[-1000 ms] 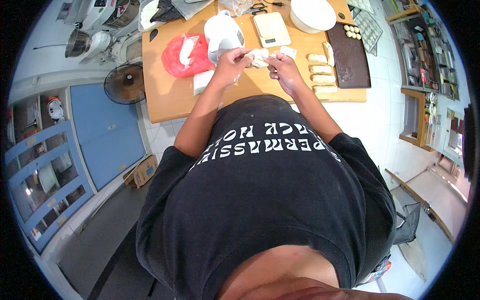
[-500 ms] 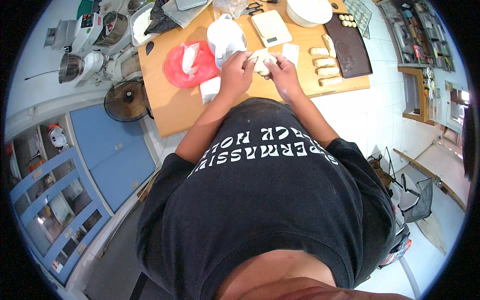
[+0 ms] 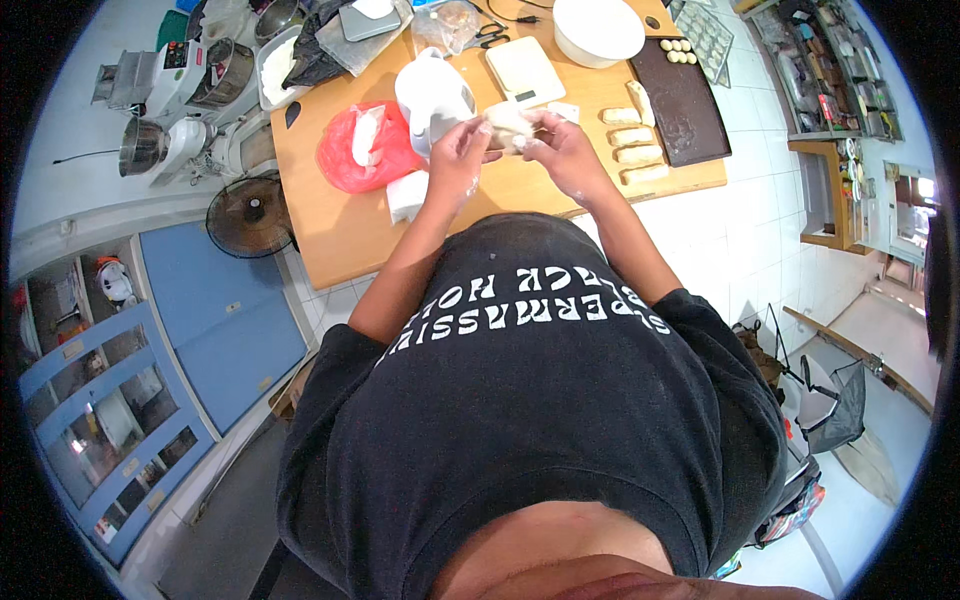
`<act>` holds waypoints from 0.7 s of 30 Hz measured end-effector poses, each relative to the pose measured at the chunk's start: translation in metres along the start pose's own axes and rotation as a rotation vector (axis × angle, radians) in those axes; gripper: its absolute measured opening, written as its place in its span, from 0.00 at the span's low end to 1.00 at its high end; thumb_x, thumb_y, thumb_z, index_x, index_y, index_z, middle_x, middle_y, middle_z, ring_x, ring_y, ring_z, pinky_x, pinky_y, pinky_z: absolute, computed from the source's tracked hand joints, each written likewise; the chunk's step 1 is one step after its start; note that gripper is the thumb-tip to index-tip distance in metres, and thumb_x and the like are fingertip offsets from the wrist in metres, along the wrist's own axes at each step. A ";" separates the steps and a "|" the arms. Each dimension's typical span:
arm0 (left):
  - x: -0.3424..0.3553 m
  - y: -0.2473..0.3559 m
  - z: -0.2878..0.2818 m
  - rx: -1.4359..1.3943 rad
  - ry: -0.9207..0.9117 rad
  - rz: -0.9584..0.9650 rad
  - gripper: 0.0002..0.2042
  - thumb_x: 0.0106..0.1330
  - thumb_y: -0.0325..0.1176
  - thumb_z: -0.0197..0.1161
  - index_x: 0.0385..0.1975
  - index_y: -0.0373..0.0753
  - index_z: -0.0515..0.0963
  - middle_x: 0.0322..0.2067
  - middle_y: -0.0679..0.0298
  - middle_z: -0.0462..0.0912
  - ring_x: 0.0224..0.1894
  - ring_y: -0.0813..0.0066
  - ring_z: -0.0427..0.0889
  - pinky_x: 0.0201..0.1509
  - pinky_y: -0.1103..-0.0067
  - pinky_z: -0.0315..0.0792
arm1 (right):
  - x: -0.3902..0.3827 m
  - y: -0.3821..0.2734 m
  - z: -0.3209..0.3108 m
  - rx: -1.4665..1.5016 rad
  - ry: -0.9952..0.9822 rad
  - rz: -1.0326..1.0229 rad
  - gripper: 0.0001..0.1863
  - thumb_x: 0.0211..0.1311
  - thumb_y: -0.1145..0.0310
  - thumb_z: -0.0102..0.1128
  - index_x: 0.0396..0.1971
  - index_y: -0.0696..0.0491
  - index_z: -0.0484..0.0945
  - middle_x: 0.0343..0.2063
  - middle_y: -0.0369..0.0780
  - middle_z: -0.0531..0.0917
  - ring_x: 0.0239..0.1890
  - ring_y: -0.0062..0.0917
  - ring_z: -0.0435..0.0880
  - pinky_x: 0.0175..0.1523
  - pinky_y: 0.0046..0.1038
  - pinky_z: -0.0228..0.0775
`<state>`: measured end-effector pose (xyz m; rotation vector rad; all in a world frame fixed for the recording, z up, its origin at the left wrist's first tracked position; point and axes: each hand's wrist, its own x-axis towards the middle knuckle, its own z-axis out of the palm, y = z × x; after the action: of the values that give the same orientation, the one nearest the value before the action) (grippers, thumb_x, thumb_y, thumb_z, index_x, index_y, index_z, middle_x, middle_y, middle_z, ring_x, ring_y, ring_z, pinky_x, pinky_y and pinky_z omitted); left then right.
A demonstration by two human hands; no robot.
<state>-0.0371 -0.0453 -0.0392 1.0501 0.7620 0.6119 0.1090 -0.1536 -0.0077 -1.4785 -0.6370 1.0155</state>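
Observation:
Between my two hands, above the table's near side, is a piece of pale dough (image 3: 508, 124). My left hand (image 3: 461, 150) grips its left side, fingers curled with the thumb on top. On the other side my right hand (image 3: 566, 152) pinches it between thumb and fingers. White smears show on both wrists or hands. Just beyond the dough lies a cream kitchen scale (image 3: 522, 68). A white jug-like vessel with a handle (image 3: 428, 88) stands beyond my left hand. To the right, several pale dough logs (image 3: 638, 155) lie side by side on the wooden table (image 3: 330, 235).
A red plastic bag (image 3: 348, 176) with something white on it lies at left, near a white packet (image 3: 407, 196). Far right are a white bowl (image 3: 598, 35) and a dark baking tray (image 3: 685, 115) holding small dough balls (image 3: 678, 50). A fan (image 3: 252, 215) stands left of the table.
The view has shifted slightly, so the table sits a little lower and further left. My hands have turned the dough and moved a bit apart, and it looks more spread out between them.

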 end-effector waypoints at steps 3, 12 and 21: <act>-0.002 0.002 0.010 -0.250 -0.027 -0.089 0.15 0.76 0.34 0.59 0.51 0.26 0.77 0.42 0.59 0.84 0.40 0.75 0.85 0.42 0.79 0.81 | -0.004 -0.002 -0.012 -0.018 -0.176 -0.031 0.20 0.68 0.75 0.63 0.58 0.61 0.75 0.39 0.35 0.84 0.40 0.16 0.81 0.47 0.22 0.74; -0.002 0.011 0.079 0.285 0.108 0.121 0.12 0.74 0.33 0.60 0.46 0.29 0.80 0.34 0.63 0.84 0.31 0.79 0.80 0.36 0.81 0.73 | 0.009 0.002 -0.073 -0.089 -0.159 -0.032 0.14 0.64 0.71 0.69 0.46 0.55 0.76 0.30 0.34 0.82 0.32 0.18 0.80 0.40 0.25 0.74; 0.014 -0.008 0.142 0.482 0.361 0.411 0.14 0.76 0.34 0.50 0.32 0.31 0.74 0.22 0.56 0.79 0.26 0.70 0.78 0.32 0.72 0.71 | 0.030 0.005 -0.138 0.592 -0.354 0.397 0.23 0.69 0.58 0.63 0.58 0.47 0.67 0.53 0.40 0.75 0.53 0.29 0.78 0.52 0.42 0.78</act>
<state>0.0849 -0.1126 -0.0088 1.5853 1.0497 1.0184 0.2422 -0.1978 -0.0266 -0.9175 -0.2422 1.6327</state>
